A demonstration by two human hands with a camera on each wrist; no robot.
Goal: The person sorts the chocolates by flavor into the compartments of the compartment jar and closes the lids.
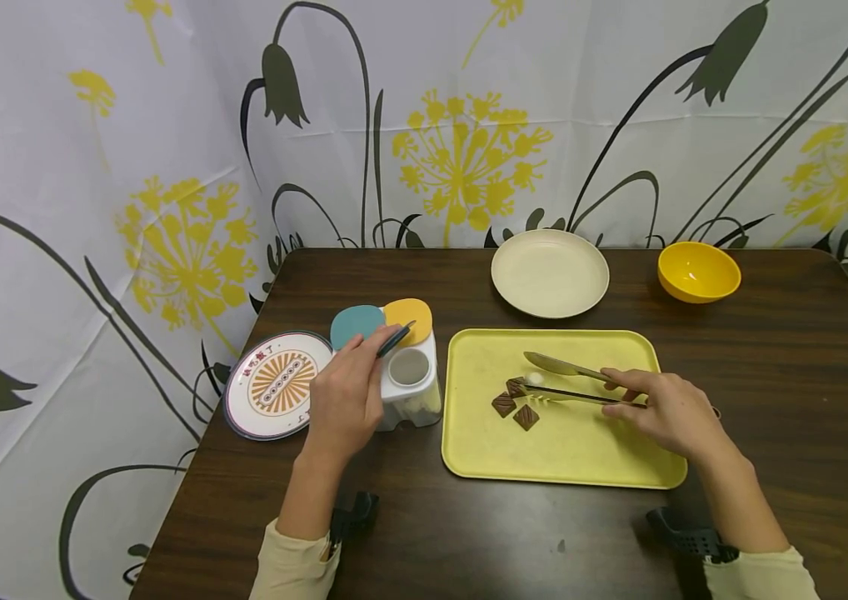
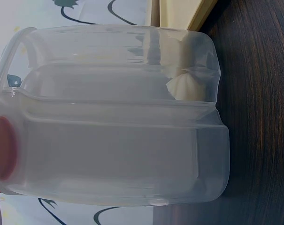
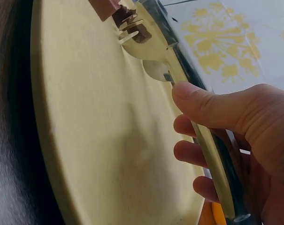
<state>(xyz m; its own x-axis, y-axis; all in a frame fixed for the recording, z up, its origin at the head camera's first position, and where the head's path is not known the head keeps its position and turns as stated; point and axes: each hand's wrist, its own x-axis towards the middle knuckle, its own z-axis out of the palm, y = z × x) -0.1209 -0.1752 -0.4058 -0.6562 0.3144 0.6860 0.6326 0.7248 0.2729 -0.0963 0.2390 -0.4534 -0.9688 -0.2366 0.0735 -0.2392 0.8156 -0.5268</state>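
Observation:
My left hand (image 1: 352, 387) grips the side of a white translucent two-part container (image 1: 412, 387) standing left of the yellow tray (image 1: 566, 454). Its teal lid (image 1: 356, 323) and yellow lid (image 1: 409, 318) are flipped up. Up close, the container (image 2: 118, 140) has a small white lump (image 2: 186, 86) in one compartment. My right hand (image 1: 656, 408) holds metal tongs (image 1: 570, 385) low over the tray. The tong tips touch one of three brown chocolate pieces (image 1: 514, 404), and a small white bit (image 1: 535, 379) lies between the arms. In the right wrist view, thumb and fingers of the hand (image 3: 217, 117) pinch the tongs (image 3: 179, 79).
A cream plate (image 1: 550, 273) and a yellow bowl (image 1: 697, 271) stand at the back of the dark wooden table (image 1: 469, 542). A round patterned plate (image 1: 274, 385) lies at the table's left edge beside my left hand. A floral curtain (image 1: 94, 208) closes off the back and left.

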